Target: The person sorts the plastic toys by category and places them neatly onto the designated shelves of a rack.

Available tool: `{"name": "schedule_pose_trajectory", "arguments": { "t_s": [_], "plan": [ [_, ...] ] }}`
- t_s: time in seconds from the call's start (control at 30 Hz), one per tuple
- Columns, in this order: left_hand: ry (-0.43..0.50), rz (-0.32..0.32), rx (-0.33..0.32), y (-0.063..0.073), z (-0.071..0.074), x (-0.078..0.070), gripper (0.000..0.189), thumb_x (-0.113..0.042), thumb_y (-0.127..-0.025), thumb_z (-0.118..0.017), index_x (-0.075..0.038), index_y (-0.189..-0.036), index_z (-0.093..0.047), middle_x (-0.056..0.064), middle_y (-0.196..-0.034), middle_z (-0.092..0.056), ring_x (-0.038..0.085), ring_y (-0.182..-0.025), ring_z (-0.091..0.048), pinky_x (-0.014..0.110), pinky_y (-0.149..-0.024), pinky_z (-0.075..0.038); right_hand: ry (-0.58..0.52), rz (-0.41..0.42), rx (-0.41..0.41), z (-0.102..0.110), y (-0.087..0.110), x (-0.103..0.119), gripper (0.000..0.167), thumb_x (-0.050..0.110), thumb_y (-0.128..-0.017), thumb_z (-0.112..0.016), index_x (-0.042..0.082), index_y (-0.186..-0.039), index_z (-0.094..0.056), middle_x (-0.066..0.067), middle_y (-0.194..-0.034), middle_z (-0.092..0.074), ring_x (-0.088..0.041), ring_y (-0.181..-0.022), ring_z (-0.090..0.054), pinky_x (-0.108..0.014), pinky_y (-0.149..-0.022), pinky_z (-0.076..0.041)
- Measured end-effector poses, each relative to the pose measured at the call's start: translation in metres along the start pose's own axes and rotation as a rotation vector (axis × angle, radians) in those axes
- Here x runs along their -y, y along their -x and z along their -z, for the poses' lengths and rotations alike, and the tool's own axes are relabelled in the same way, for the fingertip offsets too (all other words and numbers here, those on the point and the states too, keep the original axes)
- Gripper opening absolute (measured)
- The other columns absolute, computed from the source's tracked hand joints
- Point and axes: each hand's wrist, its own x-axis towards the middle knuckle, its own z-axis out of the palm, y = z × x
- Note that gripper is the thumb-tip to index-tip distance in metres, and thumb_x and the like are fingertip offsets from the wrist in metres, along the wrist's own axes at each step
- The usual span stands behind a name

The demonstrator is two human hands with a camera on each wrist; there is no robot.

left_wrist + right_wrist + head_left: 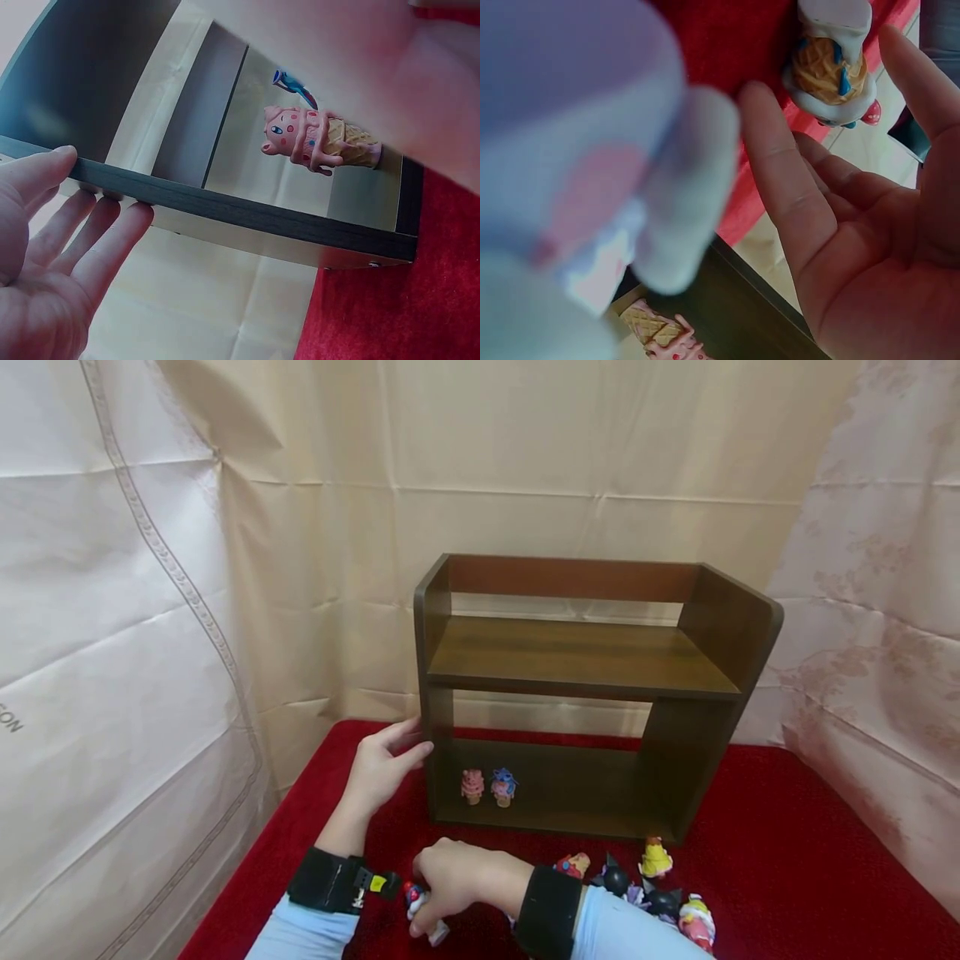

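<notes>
My left hand [382, 768] touches the left side panel of a dark brown two-tier shelf [585, 652]. In the left wrist view its thumb lies on the panel's front edge and its fairly straight fingers [112, 255] rest against the outer face. My right hand [465, 872] is low over the cloth, beside an ice-cream-cone figurine [832, 67] with a white base. Its thumb and fingers are spread either side of that figurine; a firm hold does not show. On the lower shelf stand a pink cone figurine [472, 785] and a blue-and-pink one [503, 787].
Right of my right forearm lies a cluster of figurines: a red one [573, 865], dark ones [617, 877], a yellow one [656, 857] and a pink-and-white one [697, 920]. A blurred pale figurine [570, 150] fills the right wrist view's left side. Red cloth [772, 827] covers the table.
</notes>
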Motion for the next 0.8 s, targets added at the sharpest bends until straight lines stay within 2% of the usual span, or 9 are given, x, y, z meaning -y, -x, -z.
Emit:
{"name": "schedule_pose_trajectory", "arguments": {
  "t_s": [0.07,0.27,0.8],
  "plan": [
    [-0.008,0.013,0.004,0.001,0.000,-0.006,0.050,-0.006,-0.095,-0.072,-0.003,-0.142,-0.059,0.018,-0.138,-0.062,0.036,-0.115,-0.066,0.034,-0.081,-0.059,0.003,-0.010,0.000,-0.001,-0.001,0.001,0.026,0.026,-0.086,-0.084,0.012,-0.103,-0.071,0.010,-0.079,-0.063,-0.002,-0.068,-0.060,-0.020,-0.061,-0.051],
    [-0.006,0.022,0.016,0.009,0.000,-0.036,0.047,0.000,-0.094,-0.070,0.003,-0.140,-0.058,0.022,-0.136,-0.061,0.040,-0.116,-0.065,0.033,-0.081,-0.059,0.019,-0.042,-0.001,-0.004,-0.001,0.003,0.020,0.024,-0.085,-0.084,0.014,-0.094,-0.070,0.010,-0.075,-0.062,-0.004,-0.064,-0.060,-0.021,-0.056,-0.050],
    [0.017,0.022,0.012,0.009,0.000,-0.035,0.047,0.000,-0.095,-0.070,0.003,-0.140,-0.059,0.022,-0.135,-0.062,0.040,-0.115,-0.065,0.033,-0.081,-0.059,0.036,-0.034,0.013,-0.004,0.001,0.004,0.024,0.020,-0.086,-0.083,0.013,-0.104,-0.070,0.009,-0.079,-0.061,-0.004,-0.064,-0.060,-0.022,-0.055,-0.051]
  ]
}}
